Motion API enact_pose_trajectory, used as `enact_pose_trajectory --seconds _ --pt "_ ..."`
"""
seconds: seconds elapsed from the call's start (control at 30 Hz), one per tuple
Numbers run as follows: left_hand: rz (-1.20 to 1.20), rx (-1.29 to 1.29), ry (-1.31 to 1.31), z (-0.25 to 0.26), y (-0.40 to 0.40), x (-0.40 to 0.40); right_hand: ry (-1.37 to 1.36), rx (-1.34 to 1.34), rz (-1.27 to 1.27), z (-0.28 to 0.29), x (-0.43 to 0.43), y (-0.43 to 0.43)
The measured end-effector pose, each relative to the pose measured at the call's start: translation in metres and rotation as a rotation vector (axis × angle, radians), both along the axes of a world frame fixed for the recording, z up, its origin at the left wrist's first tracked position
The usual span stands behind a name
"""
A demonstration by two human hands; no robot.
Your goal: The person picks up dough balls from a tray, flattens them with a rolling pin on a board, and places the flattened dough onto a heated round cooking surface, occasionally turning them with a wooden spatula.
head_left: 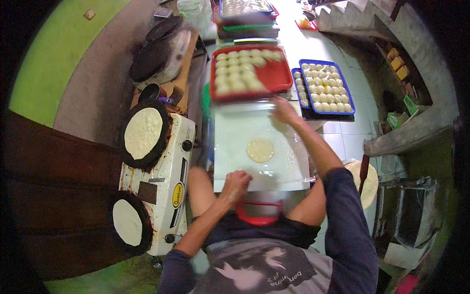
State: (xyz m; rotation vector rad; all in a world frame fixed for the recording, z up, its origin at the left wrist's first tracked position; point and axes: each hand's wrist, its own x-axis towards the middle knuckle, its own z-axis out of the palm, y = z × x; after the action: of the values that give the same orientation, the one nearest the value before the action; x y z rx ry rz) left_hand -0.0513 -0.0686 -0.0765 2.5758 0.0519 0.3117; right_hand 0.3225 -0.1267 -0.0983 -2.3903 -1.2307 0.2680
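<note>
A small flattened round of dough (260,150) lies on the pale work board (231,128), with what looks like clear plastic film about it. My left hand (237,183) is at the board's near edge, fingers curled; whether it grips the film cannot be told. At the far right edge of the board, beside the red tray (288,79), my right hand (284,110) is blurred, and its hold is unclear. Rows of dough balls (238,71) fill much of that tray. A red handle (259,220) shows between my legs at the board's near side.
To the left, a two-burner Quantum gas stove (178,147) bears two dark pans with flat dough rounds (143,133) (127,222). Blue trays of dough balls (329,88) stand at right. Flatbreads (369,180) lie beyond my right elbow. Stacked trays (248,27) stand at the back.
</note>
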Motion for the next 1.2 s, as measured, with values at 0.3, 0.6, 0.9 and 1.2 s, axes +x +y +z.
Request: enact_pose_trajectory --seconds 0.3,0.6,0.9,1.2 --pt "0.131 0.011 0.289 -0.014 -0.017 -0.014 -0.062 -0.095 0.115 0.029 -0.150 0.043" --pt "0.121 -0.018 0.243 -0.026 -0.026 0.000 -0.298 0.019 -0.105 0.010 -0.199 -0.014" --pt "0.144 -0.091 0.305 -0.033 -0.021 -0.001 -0.154 -0.009 -0.055 0.011 -0.240 -0.037" --pt "0.165 -0.073 0.316 -0.021 -0.022 0.002 -0.257 0.022 -0.114 -0.008 -0.230 -0.023"
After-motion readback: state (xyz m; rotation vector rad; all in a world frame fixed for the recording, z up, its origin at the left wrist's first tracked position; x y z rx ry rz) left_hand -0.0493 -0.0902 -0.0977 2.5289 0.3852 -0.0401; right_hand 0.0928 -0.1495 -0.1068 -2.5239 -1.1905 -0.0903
